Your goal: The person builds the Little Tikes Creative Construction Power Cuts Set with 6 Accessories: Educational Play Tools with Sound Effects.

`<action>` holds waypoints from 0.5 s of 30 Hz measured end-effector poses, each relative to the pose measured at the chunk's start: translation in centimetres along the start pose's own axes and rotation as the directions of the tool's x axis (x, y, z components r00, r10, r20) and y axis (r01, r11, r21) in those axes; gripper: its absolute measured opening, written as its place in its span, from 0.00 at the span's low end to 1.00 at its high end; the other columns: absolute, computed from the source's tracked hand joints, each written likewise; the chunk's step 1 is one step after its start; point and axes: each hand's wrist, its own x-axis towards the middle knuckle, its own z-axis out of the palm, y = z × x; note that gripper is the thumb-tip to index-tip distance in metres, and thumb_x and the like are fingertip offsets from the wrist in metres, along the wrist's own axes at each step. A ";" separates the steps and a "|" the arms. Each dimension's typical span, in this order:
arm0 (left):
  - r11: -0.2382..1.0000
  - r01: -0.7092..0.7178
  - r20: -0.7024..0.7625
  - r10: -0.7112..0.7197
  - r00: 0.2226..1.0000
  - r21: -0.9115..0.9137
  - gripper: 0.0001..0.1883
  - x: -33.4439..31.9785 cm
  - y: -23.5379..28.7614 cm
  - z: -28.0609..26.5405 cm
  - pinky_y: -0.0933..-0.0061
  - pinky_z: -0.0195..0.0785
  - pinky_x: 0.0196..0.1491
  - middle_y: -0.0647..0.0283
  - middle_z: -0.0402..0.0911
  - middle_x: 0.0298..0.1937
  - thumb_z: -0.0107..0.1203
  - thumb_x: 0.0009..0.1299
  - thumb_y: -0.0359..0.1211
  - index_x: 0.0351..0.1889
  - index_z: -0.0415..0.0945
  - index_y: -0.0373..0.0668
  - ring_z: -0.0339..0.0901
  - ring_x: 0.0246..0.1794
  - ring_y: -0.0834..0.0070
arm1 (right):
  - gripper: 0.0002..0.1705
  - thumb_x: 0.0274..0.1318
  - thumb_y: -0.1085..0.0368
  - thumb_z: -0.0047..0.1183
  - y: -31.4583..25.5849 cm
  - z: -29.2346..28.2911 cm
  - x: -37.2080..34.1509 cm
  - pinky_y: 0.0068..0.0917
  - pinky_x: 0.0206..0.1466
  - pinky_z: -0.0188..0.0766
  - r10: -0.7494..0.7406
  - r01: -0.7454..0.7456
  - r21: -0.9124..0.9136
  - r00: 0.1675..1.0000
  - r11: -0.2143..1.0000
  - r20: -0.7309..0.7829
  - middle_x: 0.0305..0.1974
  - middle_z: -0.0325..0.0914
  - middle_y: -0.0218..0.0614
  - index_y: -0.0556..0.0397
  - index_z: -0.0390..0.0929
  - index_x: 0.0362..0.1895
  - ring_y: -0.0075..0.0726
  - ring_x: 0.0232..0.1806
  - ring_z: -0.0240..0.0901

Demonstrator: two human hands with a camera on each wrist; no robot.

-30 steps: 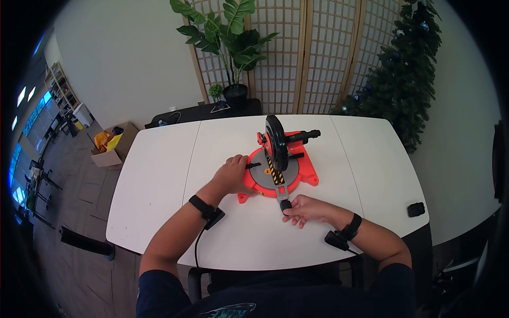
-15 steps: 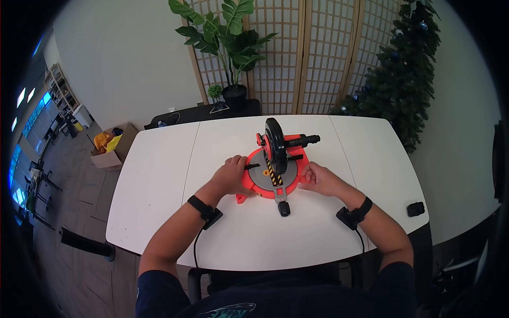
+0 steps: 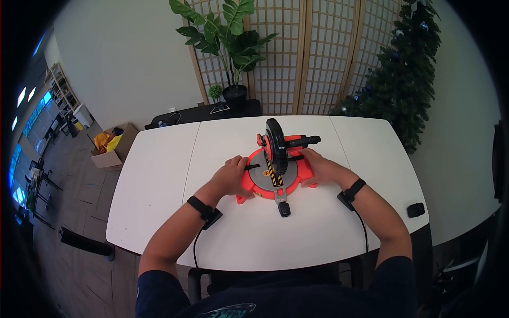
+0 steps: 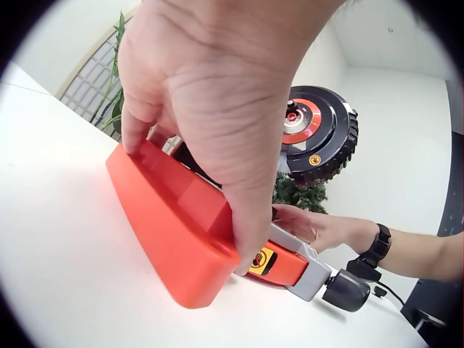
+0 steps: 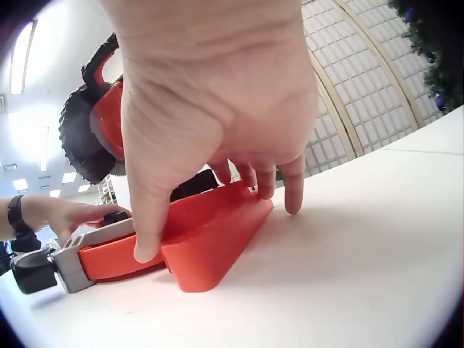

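Observation:
A toy miter saw (image 3: 255, 179) with an orange-red base, grey turntable and black blade guard stands on the white table (image 3: 222, 244). My left hand (image 3: 228, 178) grips the left side of its base, with the thumb at the front and fingers toward the back, as the left wrist view shows on the red base foot (image 4: 156, 217). On the opposite side, my right hand (image 3: 322, 168) spans the base's right foot (image 5: 210, 250), thumb against its front end and fingers along the far side. The black knob (image 3: 284, 209) at the front points toward me, untouched.
A small black object (image 3: 415, 210) lies near the table's right edge. Behind the table are a potted plant (image 3: 235, 94), a folding screen (image 3: 275, 63) and a decorated tree (image 3: 392, 95). A cardboard box (image 3: 126, 142) stands on the floor at left.
My right hand has let go of the front knob and moved up and right to the base's right side, where it now holds it. My left hand stays in place on the left side.

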 end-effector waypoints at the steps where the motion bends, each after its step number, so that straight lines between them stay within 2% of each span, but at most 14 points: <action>1: 1.000 0.001 0.000 -0.001 1.000 0.000 0.59 0.0 0.0 0.0 0.58 0.66 0.67 0.52 0.68 0.66 0.78 0.39 0.50 0.69 0.59 0.38 0.67 0.67 0.52 | 0.63 0.35 0.56 0.77 -0.1 0.0 0.3 0.38 0.75 0.58 -0.026 0.026 -0.002 1.000 1.000 0.009 0.70 0.58 0.49 0.59 0.52 0.73 0.52 0.73 0.56; 6: 1.000 -0.026 -0.027 0.026 0.999 -0.014 0.59 0.0 -0.3 0.1 0.59 0.66 0.68 0.52 0.68 0.66 0.78 0.39 0.49 0.69 0.60 0.38 0.66 0.67 0.52 | 0.60 0.32 0.56 0.77 -1.1 -0.8 1.1 0.42 0.73 0.60 -0.031 0.032 -0.023 0.998 0.999 0.063 0.67 0.60 0.48 0.55 0.56 0.70 0.54 0.70 0.58; 8: 1.000 -0.011 -0.016 0.011 1.000 -0.022 0.59 -0.1 0.0 -0.1 0.59 0.65 0.68 0.52 0.68 0.66 0.78 0.39 0.49 0.69 0.60 0.37 0.66 0.68 0.52 | 0.59 0.28 0.54 0.76 -0.4 -0.5 1.4 0.44 0.70 0.64 -0.118 0.118 -0.071 0.993 0.990 0.006 0.63 0.63 0.47 0.55 0.60 0.67 0.56 0.65 0.62; 12: 0.999 -0.005 -0.028 0.004 1.000 -0.036 0.58 -0.1 0.1 -0.3 0.59 0.64 0.69 0.51 0.67 0.68 0.77 0.39 0.49 0.69 0.61 0.38 0.65 0.69 0.52 | 0.58 0.25 0.50 0.76 -0.5 -0.4 1.3 0.45 0.66 0.67 -0.113 0.107 -0.161 0.993 0.981 -0.029 0.61 0.64 0.46 0.55 0.63 0.66 0.57 0.62 0.64; 15: 0.998 0.017 0.001 -0.017 1.000 -0.052 0.58 -0.2 0.2 -0.7 0.59 0.63 0.70 0.51 0.66 0.69 0.77 0.39 0.49 0.69 0.61 0.38 0.64 0.70 0.53 | 0.58 0.23 0.47 0.75 -1.4 -0.6 0.6 0.44 0.64 0.68 -0.055 0.049 -0.211 0.998 0.976 -0.021 0.62 0.64 0.47 0.55 0.65 0.64 0.56 0.61 0.65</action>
